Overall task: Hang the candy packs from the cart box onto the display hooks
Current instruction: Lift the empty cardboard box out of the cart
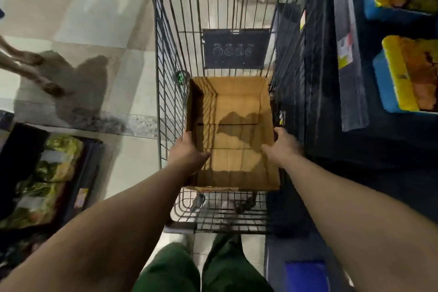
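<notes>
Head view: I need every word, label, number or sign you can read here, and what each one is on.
No text can be read.
Dark sign on the cart: four small marks above circles, too blurred.
Yellow packs on the right shelf: print blurred.
Shelf tags on the right: too small.
Green packs at left: print blurred.
Cardboard box: no print visible.

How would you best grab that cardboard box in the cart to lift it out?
By its two long side walls, from above, one hand each side, as the left hand and right hand do now. The cardboard box is open-topped, looks empty, and the cart wires block the sides.
</notes>
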